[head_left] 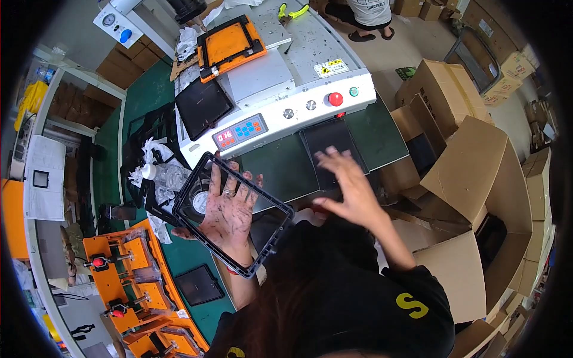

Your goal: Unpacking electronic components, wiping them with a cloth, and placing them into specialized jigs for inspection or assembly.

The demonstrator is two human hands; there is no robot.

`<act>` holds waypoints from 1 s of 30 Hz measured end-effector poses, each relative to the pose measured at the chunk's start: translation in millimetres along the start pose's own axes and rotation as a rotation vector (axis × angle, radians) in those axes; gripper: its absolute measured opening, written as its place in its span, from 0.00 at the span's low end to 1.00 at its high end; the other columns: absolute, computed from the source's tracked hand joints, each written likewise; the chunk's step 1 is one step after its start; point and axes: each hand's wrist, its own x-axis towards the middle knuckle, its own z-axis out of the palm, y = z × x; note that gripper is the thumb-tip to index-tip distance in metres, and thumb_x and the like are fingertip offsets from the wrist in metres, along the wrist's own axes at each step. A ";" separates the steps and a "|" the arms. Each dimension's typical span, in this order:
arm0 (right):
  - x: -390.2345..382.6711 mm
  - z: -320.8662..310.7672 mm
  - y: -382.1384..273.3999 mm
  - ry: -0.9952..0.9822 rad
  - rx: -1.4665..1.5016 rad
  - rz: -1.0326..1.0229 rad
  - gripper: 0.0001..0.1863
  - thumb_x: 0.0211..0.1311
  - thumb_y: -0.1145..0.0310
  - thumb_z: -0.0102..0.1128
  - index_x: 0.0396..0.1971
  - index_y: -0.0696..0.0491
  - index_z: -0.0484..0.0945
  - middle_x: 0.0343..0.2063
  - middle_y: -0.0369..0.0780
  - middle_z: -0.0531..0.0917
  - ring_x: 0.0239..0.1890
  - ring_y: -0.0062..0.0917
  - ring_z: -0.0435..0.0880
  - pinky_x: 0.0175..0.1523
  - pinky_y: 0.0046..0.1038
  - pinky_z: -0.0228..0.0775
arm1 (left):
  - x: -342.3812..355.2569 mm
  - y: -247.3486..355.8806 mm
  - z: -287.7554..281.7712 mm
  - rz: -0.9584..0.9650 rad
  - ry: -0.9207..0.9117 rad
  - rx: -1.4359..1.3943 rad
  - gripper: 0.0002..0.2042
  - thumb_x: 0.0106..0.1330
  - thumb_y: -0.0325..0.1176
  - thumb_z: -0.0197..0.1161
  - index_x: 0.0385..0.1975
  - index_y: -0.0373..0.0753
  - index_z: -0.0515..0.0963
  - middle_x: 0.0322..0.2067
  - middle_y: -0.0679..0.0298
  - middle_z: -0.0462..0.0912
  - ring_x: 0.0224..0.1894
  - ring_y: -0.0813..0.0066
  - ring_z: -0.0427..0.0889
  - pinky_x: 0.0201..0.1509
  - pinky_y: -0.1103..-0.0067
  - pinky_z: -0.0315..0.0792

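My left hand [230,209] is under the thin black rectangular plastic frame [231,206], palm showing through its opening, fingers spread and smudged dark. The frame rests on the hand and is tilted, near corner twd my chest, far corner just below the grey machine w/ control panel [280,113]. Can't tell if the thumb clamps the frame's edge.

My right hand [349,188] is open, fingers splayed and blurred, holding nothing. It hovers over the near end of the flat black rectangular panel [328,149], which lies on the green bench mat [382,134] just below the machine's front edge, under the red button [335,99]. Can't tell if the hand touches it.

Hands are apart, w/ bare green mat between them.

Edges/room:
- Left of frame: clear plastic bottle [167,176] and crumpled white wipes [152,152], close to the frame's left edge. Tight there.
- Lower left: orange clamp fixture [128,277], near the frame but apart from it.
- Right: open brown cardboard boxes [477,179] crowd the bench edge, near my right forearm.
- Machine top: orange jig w/ black frame [230,46], well apart.
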 end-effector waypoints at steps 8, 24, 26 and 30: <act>-33.2 -13.2 34.3 -0.071 -0.369 -0.110 0.24 0.41 0.76 0.58 0.46 0.52 0.75 0.49 0.39 0.75 0.54 0.30 0.71 0.59 0.35 0.62 | -0.5 -5.2 -13.9 -0.072 -0.109 0.068 0.64 0.28 0.72 0.62 0.63 0.34 0.42 0.56 0.44 0.59 0.58 0.43 0.59 0.65 0.55 0.47; 10.7 -7.0 -59.5 0.207 -0.038 -0.707 0.12 0.50 0.69 0.59 0.37 0.48 0.81 0.38 0.34 0.82 0.47 0.23 0.78 0.55 0.25 0.66 | -17.7 -40.8 5.2 -0.255 0.042 0.176 0.61 0.31 0.75 0.58 0.64 0.39 0.45 0.60 0.43 0.50 0.62 0.42 0.50 0.65 0.55 0.47; 10.6 -7.0 -62.2 0.207 -0.036 -0.720 0.12 0.50 0.69 0.59 0.37 0.48 0.81 0.38 0.34 0.82 0.47 0.23 0.78 0.54 0.25 0.66 | -17.5 -42.6 2.9 -0.199 -0.182 0.358 0.42 0.50 0.57 0.45 0.63 0.38 0.45 0.61 0.49 0.52 0.62 0.50 0.53 0.64 0.61 0.52; 8.5 -5.6 -62.4 0.205 -0.037 -0.695 0.12 0.50 0.69 0.58 0.37 0.48 0.81 0.39 0.34 0.82 0.47 0.23 0.78 0.55 0.25 0.66 | -16.0 -41.7 -4.1 -0.158 -0.411 0.475 0.28 0.69 0.47 0.34 0.63 0.38 0.45 0.61 0.54 0.53 0.61 0.56 0.58 0.62 0.65 0.59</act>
